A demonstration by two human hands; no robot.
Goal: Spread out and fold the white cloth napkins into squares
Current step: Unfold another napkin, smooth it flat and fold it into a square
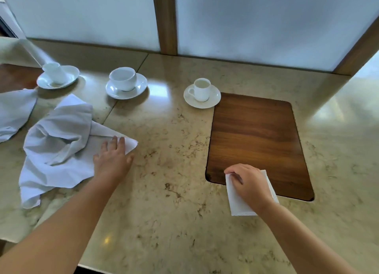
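Pressing flat left hand (pixel 113 158) fingers on the crumpled napkin (pixel 59 148) corner while my right hand (pixel 249 182) grips the folded napkin (pixel 239 202) beneath it, I risk dragging folds loose.

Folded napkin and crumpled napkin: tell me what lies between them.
Head view: only bare marble countertop lies between the folded napkin and the crumpled napkin.

I could not see most of the folded napkin (pixel 239 200) under the right hand (pixel 249 183). The left edge cut off a second loose napkin (pixel 14 111), and the far-left cup (pixel 53 72) was blurred. The left hand (pixel 112 159) hid part of the crumpled napkin (pixel 59 148).
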